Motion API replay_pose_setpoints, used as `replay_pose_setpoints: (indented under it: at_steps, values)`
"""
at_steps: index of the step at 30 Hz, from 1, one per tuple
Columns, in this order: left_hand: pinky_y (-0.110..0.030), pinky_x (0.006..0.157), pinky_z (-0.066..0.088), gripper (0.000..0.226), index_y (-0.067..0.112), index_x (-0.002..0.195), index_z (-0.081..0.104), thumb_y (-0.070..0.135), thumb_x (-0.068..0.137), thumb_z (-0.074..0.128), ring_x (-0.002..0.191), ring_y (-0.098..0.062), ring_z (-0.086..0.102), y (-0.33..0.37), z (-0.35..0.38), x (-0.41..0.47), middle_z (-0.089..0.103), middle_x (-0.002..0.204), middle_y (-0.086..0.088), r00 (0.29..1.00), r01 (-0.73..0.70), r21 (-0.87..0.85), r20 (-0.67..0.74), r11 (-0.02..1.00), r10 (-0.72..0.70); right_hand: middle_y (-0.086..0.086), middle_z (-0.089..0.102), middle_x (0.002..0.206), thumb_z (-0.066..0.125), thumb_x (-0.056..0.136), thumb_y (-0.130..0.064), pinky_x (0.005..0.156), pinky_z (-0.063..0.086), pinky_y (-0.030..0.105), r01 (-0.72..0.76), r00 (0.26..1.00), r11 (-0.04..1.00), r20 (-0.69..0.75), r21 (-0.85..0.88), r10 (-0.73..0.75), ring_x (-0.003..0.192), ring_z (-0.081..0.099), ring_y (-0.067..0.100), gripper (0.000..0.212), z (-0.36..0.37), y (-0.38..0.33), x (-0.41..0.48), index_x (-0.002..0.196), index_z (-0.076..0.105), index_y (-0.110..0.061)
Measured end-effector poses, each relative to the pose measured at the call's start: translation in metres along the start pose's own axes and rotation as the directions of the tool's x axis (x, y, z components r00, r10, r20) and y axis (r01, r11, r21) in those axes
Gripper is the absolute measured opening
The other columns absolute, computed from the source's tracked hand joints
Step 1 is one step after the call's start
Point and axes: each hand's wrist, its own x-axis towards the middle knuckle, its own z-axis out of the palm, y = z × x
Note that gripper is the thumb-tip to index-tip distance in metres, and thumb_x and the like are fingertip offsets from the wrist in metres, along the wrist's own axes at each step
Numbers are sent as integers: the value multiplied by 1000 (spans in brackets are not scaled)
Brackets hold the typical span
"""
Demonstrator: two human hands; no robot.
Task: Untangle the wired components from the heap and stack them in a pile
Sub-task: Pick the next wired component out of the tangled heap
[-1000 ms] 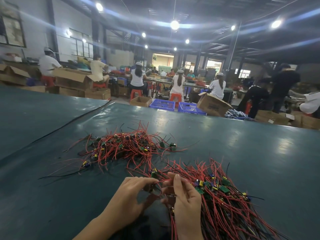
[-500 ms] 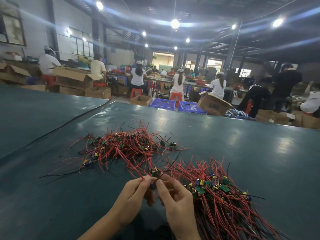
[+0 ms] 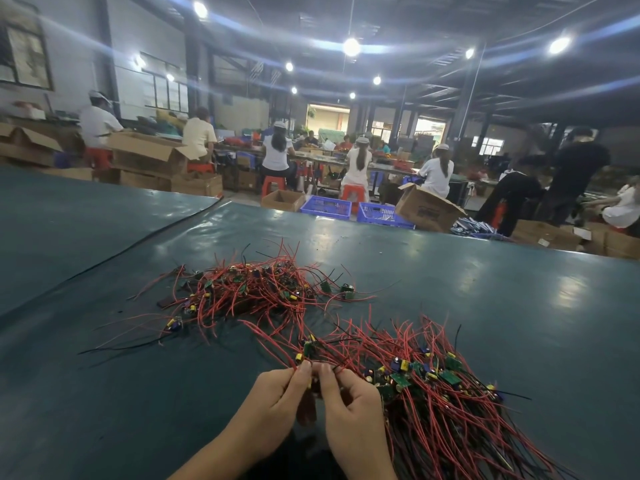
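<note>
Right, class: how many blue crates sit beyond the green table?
2. The left crate sits just past the table; the right crate is beside it, by a tilted cardboard box. More may be hidden.

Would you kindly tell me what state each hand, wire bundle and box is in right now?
Left hand: pinching the red wires of a small green circuit board.
Right hand: pinching red wires too.
Far heap of red-wired boards: tangled, untouched.
Near pile of red-wired boards: wires roughly aligned.
Brown cardboard box: flaps open.
</note>
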Motion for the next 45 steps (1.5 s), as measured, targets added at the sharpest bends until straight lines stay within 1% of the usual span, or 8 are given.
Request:
replay_pose_setpoints:
  at_steps: [4,10,20,27,30,36,41,45]
  values:
    - [-27,60,48,56,12,83,73,63,88,51,63,-15,63,-7,-3,1,69,70,-8,998,35,-1,58,999,-35,25,60,76,51,102,-18,51,41,13,-2,1000,1000,-14,-30,2,61,51,12,30,0,-1,-1,97,66,8]
    - [-26,61,48,38,16,68,68,41,92,52,58,-16,61,-2,-2,6,66,60,-5,993,91,-121,85,988,-81,35,58,81,51,102,-23,50,42,20,-38,998,997,-44,71,42,64,51,23,31,2,-12,-3,96,68,3]
    - [-19,49,43,43,10,49,64,24,90,60,40,-16,49,13,-12,9,52,45,-12,995,58,-350,-59,935,-84,-2,45,53,54,97,-17,35,35,19,-59,952,868,-233,493,198,39,35,6,27,-15,-40,-1,83,74,-6]
    - [-25,52,46,36,16,57,69,39,83,60,48,-16,53,7,-4,7,58,57,-13,992,113,-333,-14,936,-125,-7,53,51,64,81,-40,44,40,21,-51,983,946,-149,321,104,44,44,7,24,1,-40,-14,76,78,-22]
    - [-24,53,46,33,17,66,72,37,89,61,51,-14,56,5,-3,5,61,57,-5,993,117,-313,59,943,-104,6,70,60,66,89,-23,54,51,20,6,999,981,-43,194,3,54,63,10,26,15,-40,-20,66,78,-22]
    - [-22,57,44,35,20,62,68,41,88,58,52,-12,56,7,-1,3,61,54,0,993,84,-152,100,985,-70,5,72,62,64,92,-12,57,55,22,-83,982,970,-146,228,119,58,68,13,30,13,-43,-17,64,76,-12]
    - [-25,58,45,38,14,59,67,44,82,61,46,-14,53,17,-5,6,57,47,-4,992,49,-191,120,980,-26,-5,36,42,65,91,-18,37,33,18,-161,924,898,-258,410,283,36,32,4,21,3,-48,-10,77,79,-11]
    - [-26,54,45,37,16,55,66,45,76,60,40,-12,51,22,-14,7,57,44,2,992,9,-214,128,977,18,-4,47,44,63,92,-13,32,29,17,-135,883,816,-305,563,356,34,28,3,18,-10,-53,-7,83,76,-5]
